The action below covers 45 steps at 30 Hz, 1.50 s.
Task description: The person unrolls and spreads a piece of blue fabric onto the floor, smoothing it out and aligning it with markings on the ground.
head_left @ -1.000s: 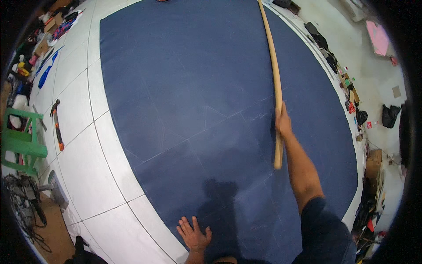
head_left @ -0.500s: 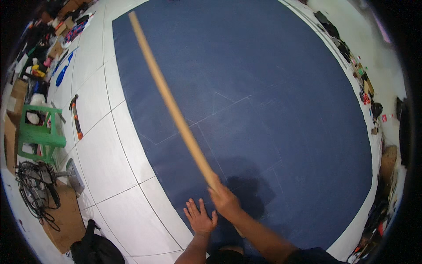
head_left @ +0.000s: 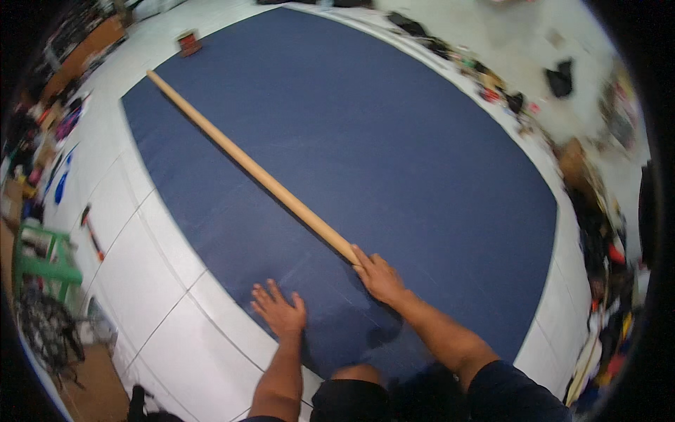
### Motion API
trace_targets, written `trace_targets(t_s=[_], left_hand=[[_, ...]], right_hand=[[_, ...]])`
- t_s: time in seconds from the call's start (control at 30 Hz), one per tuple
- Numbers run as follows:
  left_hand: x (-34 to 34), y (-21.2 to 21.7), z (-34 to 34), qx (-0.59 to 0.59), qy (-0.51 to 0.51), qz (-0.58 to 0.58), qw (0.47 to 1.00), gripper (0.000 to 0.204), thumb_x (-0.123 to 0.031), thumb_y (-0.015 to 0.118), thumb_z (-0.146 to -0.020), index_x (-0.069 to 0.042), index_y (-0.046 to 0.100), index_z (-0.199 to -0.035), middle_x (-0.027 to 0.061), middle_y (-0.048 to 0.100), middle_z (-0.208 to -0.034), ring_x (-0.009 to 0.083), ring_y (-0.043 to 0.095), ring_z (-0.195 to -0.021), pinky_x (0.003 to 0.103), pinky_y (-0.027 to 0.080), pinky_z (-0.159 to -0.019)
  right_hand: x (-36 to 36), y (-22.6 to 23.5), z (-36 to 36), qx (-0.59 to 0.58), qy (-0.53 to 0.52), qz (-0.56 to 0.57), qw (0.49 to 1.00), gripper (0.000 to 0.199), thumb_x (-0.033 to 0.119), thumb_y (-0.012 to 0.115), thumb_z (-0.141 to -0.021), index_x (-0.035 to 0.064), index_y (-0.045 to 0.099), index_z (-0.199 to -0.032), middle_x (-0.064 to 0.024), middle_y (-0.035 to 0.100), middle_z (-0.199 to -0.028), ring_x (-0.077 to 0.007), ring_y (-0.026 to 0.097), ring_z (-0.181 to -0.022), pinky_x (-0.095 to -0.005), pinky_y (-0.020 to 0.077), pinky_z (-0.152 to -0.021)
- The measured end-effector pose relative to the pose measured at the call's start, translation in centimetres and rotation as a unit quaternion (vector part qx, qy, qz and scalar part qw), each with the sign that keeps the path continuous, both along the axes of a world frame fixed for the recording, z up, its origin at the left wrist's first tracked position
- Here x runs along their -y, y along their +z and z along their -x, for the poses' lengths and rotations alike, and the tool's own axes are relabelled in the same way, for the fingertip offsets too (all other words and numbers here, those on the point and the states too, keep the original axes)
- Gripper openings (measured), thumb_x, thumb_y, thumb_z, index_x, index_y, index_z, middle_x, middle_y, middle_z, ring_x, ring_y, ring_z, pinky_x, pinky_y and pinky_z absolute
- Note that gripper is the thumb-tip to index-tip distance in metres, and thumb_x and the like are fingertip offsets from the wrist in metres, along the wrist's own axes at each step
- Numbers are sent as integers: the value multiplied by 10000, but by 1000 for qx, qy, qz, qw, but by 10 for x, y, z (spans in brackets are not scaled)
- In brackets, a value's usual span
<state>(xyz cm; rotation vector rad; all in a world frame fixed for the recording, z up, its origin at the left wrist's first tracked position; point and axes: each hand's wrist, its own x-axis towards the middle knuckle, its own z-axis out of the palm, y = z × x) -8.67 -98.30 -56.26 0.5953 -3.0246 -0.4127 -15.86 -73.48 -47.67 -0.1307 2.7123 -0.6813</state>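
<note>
A large dark blue sheet (head_left: 422, 155) is spread over the tiled floor in front of me. Across it runs a long tan pole (head_left: 246, 163), apparently wooden, slanting from the far left corner toward me. My right hand (head_left: 380, 276) grips this pole at its near part, the fingers lying over it. To the left, my left hand (head_left: 279, 308) rests palm down near the sheet's left edge with fingers spread, apart from the pole. Thin pale lines show faintly on the sheet. The pole's near end is hidden by my right hand.
A reddish can (head_left: 188, 42) stands by the sheet's far left edge. On the left tiles lie a hammer (head_left: 91, 232) and a blue tool (head_left: 63, 181), near a green stool (head_left: 48, 264). Tangled cables (head_left: 46, 323) sit above cardboard (head_left: 98, 376). Clutter lines the right wall.
The view has shifted, bringing in the can at the far left. The pole slants more to the left, my right hand still on it. My left hand stays spread on the sheet.
</note>
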Motion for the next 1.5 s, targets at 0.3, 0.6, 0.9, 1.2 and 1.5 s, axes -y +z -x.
trace_targets(t_s=[0.3, 0.6, 0.9, 1.2, 1.5], left_hand=[[1, -7, -3, 34, -1, 105, 994, 786, -602, 387, -1015, -73, 273, -1585, 242, 199, -1642, 403, 169, -1529, 519, 135, -1243], [66, -74, 28, 111, -91, 161, 977, 646, -569, 473, -1010, -391, 249, -1589, 218, 190, -1652, 466, 182, -1506, 606, 196, -1191], [27, 15, 7, -43, -348, 134, 927, 621, -379, 565, -982, 39, 462, -1429, 322, 403, -1501, 467, 379, -1390, 529, 305, -1163], [36, 196, -301, 364, -472, -123, 794, 435, -357, 685, -953, -53, 637, -1260, 177, 652, -1111, 233, 626, -1046, 375, 528, -921], [-57, 449, -403, 452, -351, -201, 795, 430, -357, 671, -945, -19, 661, -1210, 182, 677, -1069, 240, 648, -1013, 370, 526, -905]], right_hand=[[-213, -49, -355, -30, -314, -154, 936, 524, 366, 562, -1011, 321, 434, -1517, -183, 548, -1039, -367, 577, -948, -499, 520, -823], [-261, -69, -718, -8, -617, -169, 769, 564, 270, 514, -1041, 150, 354, -1568, -244, 580, -1004, -392, 595, -883, -476, 497, -817], [-361, -56, -832, 75, -729, -255, 630, 609, 247, 515, -1035, 275, 281, -1597, -228, 557, -1016, -392, 612, -889, -471, 516, -803], [-396, 80, -768, 13, -615, -154, 774, 634, 205, 649, -924, 177, 417, -1513, -193, 586, -1253, -391, 584, -1133, -515, 490, -959], [-166, 280, -771, 359, -349, 88, 862, 593, 456, 575, -954, 125, 511, -1441, -251, 588, -1358, -405, 592, -1227, -537, 480, -1027]])
